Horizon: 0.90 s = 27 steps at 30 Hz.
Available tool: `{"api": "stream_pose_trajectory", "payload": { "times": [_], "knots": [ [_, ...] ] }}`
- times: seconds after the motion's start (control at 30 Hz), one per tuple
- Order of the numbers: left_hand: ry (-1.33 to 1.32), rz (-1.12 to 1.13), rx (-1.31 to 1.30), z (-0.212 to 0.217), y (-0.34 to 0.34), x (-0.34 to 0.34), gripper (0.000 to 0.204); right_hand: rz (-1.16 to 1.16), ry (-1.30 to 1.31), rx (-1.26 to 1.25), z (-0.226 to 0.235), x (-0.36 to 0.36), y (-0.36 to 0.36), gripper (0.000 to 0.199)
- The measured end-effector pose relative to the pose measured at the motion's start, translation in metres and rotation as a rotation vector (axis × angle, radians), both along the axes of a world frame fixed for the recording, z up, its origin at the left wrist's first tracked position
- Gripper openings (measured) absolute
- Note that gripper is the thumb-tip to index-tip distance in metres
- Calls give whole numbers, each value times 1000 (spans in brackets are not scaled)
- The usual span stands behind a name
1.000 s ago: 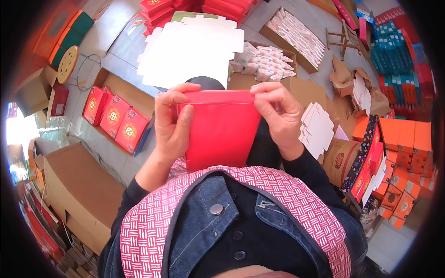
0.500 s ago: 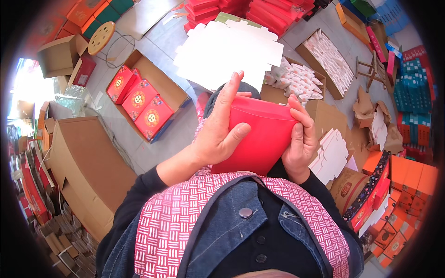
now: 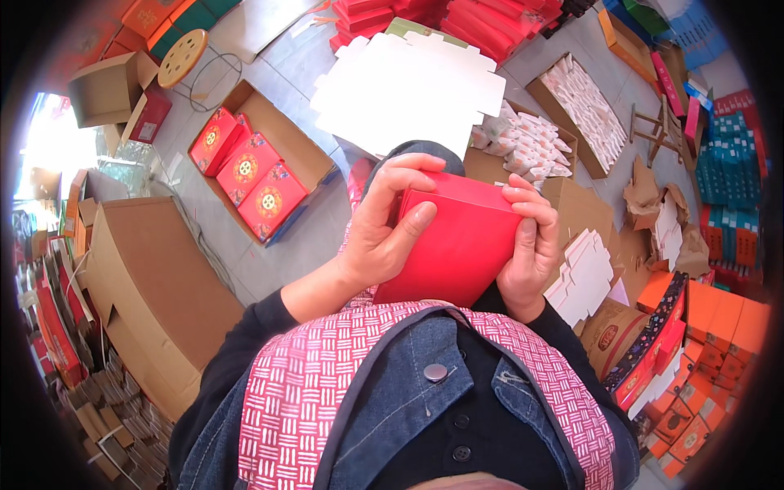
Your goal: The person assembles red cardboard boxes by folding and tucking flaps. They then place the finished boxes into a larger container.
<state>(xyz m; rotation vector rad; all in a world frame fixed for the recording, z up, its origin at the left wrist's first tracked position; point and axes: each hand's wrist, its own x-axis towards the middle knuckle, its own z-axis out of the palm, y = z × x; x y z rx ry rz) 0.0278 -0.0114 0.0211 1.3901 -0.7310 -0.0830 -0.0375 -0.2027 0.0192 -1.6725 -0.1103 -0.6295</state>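
Note:
Close in front of my chest is a plain red box (image 3: 461,245), tilted, with one narrow side toward the far end. My left hand (image 3: 384,224) grips its left far corner, fingers curled over the edge and thumb lying on the broad red face. On the right edge, my right hand (image 3: 529,249) holds the box with bent fingers and thumb at the far right corner. The underside of the box is hidden. Just beyond it lies a stack of flat white die-cut card sheets (image 3: 412,90).
At the left, an open carton (image 3: 302,151) holds several red patterned boxes (image 3: 245,167). A big brown carton (image 3: 155,286) stands nearer. Wrapped white packets (image 3: 523,143) fill a carton on the right, beside a long tray of packets (image 3: 580,106). Orange boxes (image 3: 719,310) are stacked far right.
My left hand's fingers, stretched upright before, have curled over the far left corner of the red box. The right hand stays at its edge, nearly unmoved.

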Motion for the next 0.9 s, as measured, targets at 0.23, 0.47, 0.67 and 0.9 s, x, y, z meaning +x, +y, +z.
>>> {"api": "stream_pose_trajectory", "payload": {
  "times": [0.23, 0.47, 0.67, 0.9],
  "knots": [
    [760, -118, -604, 8, 1, -10, 70, -54, 22, -30, -4, 7, 5, 18],
    [480, -29, -98, -24, 25, -53, 86, 150, 131, 278, -8, 14, 4, 32],
    [811, -4, -336, 2, 39, -18, 84, 215, -222, -889, 22, 51, -30, 63],
    [925, -314, -661, 23, 60, -17, 59, 272, -461, -972, 43, 62, 1, 40]
  ]
}}
